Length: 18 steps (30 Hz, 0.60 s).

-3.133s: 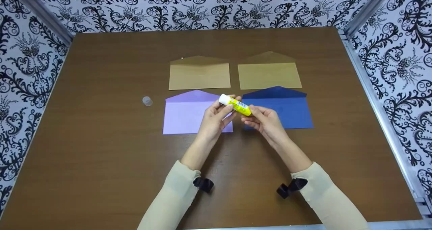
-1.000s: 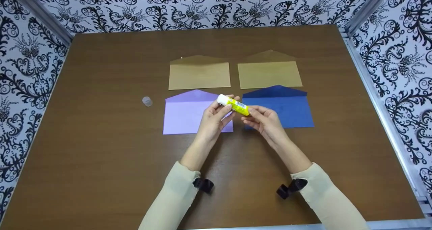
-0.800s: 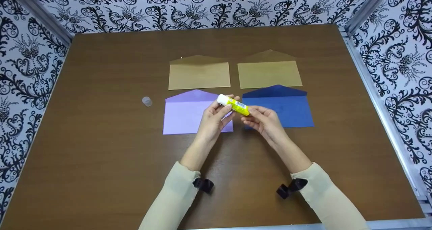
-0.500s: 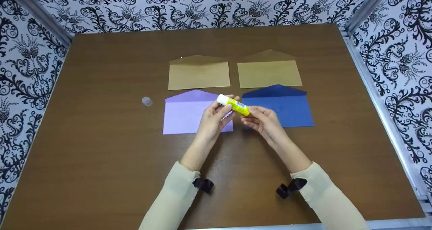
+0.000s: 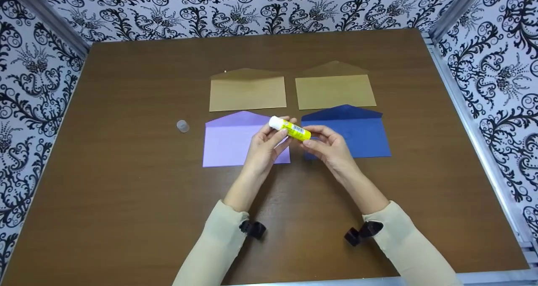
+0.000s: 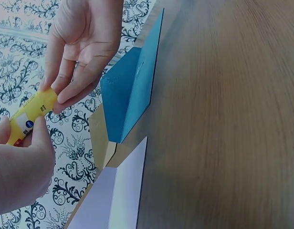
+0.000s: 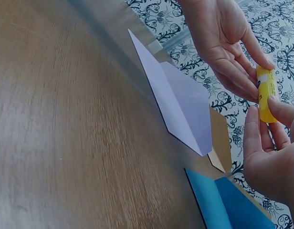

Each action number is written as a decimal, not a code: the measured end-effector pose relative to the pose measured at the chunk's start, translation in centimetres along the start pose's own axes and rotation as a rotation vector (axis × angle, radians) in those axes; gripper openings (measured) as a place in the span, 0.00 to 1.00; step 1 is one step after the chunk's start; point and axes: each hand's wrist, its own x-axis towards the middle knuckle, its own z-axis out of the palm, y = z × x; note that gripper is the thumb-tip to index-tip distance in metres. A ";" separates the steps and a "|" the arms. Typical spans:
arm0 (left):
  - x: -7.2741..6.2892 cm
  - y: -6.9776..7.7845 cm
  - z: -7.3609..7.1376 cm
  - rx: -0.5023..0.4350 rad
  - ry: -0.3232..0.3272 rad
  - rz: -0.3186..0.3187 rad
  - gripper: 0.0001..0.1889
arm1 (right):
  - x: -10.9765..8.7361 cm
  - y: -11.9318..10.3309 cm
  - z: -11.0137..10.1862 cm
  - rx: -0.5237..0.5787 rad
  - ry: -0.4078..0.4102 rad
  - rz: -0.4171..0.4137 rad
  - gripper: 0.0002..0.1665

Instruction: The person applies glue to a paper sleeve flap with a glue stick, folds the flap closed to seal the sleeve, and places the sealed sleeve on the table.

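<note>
A yellow glue stick (image 5: pixel 296 132) with a white end is held up between both hands, tilted with its white end to the upper left. My left hand (image 5: pixel 261 149) grips the barrel near the white end, thumb in front. At the lower yellow end, my right hand (image 5: pixel 334 150) pinches the base between thumb and index finger. In the left wrist view, fingers cover part of the glue stick (image 6: pixel 35 112). A purple envelope (image 5: pixel 229 145) lies behind the left hand, and a blue envelope (image 5: pixel 365 139) behind the right; both flaps are unfolded.
Two tan envelopes, a left one (image 5: pixel 248 93) and a right one (image 5: pixel 336 93), lie farther back with flaps up. A small translucent cap (image 5: pixel 183 126) rests on the brown table (image 5: pixel 126 185) at the left. Patterned walls (image 5: pixel 235 13) stand around it.
My right fingers have shifted their hold on the glue stick's base: the thumb now lies lower and the index finger higher. The left hand and stick have moved slightly left.
</note>
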 end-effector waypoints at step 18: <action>-0.1 0.0 0.2 0.017 -0.006 -0.002 0.19 | 0.0 -0.1 -0.1 0.061 0.031 0.056 0.18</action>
